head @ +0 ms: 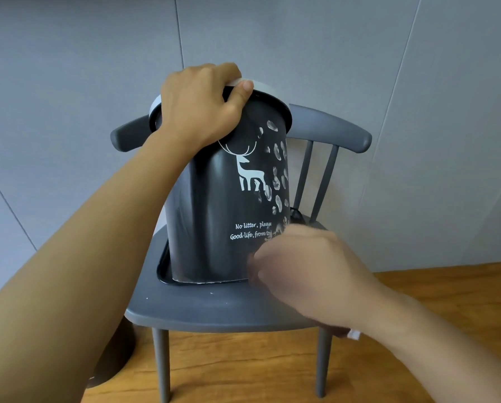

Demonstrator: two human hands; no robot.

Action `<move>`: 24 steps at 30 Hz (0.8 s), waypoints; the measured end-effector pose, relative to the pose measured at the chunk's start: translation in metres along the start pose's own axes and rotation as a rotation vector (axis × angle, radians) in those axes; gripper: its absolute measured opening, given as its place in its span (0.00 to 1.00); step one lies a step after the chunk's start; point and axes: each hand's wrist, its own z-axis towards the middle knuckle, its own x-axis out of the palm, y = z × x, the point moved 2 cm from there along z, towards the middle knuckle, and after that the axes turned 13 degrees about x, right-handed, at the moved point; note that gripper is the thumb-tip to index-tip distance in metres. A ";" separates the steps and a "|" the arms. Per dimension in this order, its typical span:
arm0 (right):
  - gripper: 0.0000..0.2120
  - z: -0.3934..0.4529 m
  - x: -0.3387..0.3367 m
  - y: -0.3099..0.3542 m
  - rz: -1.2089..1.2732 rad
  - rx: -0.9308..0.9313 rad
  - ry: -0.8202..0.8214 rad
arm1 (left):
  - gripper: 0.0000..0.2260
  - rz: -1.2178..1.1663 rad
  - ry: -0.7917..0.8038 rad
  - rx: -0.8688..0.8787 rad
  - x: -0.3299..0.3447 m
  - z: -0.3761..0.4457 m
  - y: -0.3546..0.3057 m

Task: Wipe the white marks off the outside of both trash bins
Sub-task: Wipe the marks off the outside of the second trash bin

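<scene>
Left hand point(198, 107) grips bin point(214, 216) rim — right hand point(310, 271) (blurred) at its base.

Left arm: bare, stretched forward and up from the lower left, wrist bent slightly.
Left hand point(198, 104): fingers curled over a rim, thumb point(241, 93) hooked under it, gripping firmly.
Right arm: bare, reaching in from the lower right, forearm angled up toward the centre.
Right hand point(304, 269): blurred, back facing the camera, fingers bent inward; what it holds cannot be told.
</scene>
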 end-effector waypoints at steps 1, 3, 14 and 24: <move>0.09 -0.002 0.004 0.002 -0.008 -0.009 0.072 | 0.18 0.002 -0.001 0.002 0.000 0.000 0.000; 0.09 -0.004 0.008 0.005 0.024 -0.024 0.093 | 0.19 0.002 -0.002 0.005 0.001 0.000 0.000; 0.08 0.004 -0.015 -0.006 0.189 0.109 -0.222 | 0.19 0.007 -0.008 0.022 0.001 0.000 -0.003; 0.07 0.019 -0.045 -0.014 0.363 0.267 -0.364 | 0.20 -0.059 -0.038 0.032 -0.005 -0.010 0.004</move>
